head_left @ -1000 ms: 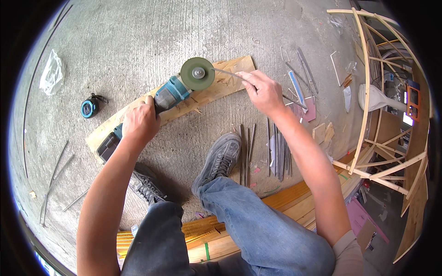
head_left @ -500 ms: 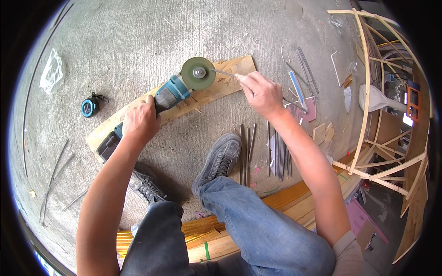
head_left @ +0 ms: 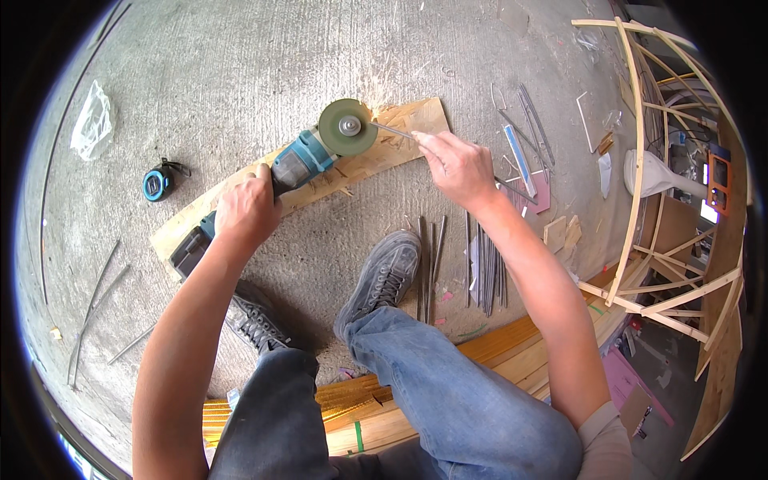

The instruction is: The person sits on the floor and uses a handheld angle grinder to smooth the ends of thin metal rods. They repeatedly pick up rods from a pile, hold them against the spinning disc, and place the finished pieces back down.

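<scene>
My left hand (head_left: 246, 206) is closed around the body of a teal cordless angle grinder (head_left: 298, 162), which lies over a long wooden board (head_left: 204, 210) on the floor. The grinder's green round disc (head_left: 336, 138) faces up toward me. Between the fingertips of my right hand (head_left: 458, 166) is a thin metal rod (head_left: 394, 130), its far tip at the disc's right edge. Sparks (head_left: 374, 90) fly up and away from that contact. The rod's other end comes out behind my right hand.
Several metal rods (head_left: 488, 272) lie by my right shoe (head_left: 382, 276), with more scattered to the right near a blue-white strip (head_left: 518, 152). At left are a tape measure (head_left: 158, 184) and a clear plastic bag (head_left: 94, 124). A wooden lattice frame (head_left: 632, 160) stands at far right.
Sparks now spray from the disc's right edge, where none showed before. Both hands, the grinder and the rod sit almost as they were.
</scene>
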Motion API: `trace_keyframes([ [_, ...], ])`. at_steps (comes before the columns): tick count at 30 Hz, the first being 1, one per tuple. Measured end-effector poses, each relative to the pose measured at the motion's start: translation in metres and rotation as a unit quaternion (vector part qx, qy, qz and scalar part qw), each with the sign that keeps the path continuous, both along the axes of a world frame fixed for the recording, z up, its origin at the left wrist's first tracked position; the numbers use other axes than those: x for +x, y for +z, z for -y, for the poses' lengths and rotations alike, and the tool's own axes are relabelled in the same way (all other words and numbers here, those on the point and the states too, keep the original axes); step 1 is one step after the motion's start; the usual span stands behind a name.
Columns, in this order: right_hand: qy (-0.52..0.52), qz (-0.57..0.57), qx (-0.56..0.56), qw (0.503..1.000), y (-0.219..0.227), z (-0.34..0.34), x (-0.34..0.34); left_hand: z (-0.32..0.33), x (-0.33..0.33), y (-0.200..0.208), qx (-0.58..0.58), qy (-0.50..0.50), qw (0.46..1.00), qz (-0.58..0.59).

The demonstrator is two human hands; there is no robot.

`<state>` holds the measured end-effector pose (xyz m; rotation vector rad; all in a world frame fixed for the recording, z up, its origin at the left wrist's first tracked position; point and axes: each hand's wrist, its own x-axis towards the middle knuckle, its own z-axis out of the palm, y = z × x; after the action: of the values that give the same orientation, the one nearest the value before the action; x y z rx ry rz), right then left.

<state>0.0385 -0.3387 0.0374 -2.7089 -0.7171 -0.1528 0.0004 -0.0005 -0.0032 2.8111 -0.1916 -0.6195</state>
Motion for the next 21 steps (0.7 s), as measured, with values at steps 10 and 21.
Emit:
trace_keyframes([
  [10,0.003,-0.013,-0.008,1.000,0.0015,-0.0005,-0.0014,0.0010,0.0013,0.0041,0.007,-0.003,1.000,-0.014],
  [21,-0.007,-0.051,-0.010,0.999,0.0037,-0.0005,-0.0042,0.0003,0.0004,0.0022,0.007,-0.004,1.000,-0.006],
])
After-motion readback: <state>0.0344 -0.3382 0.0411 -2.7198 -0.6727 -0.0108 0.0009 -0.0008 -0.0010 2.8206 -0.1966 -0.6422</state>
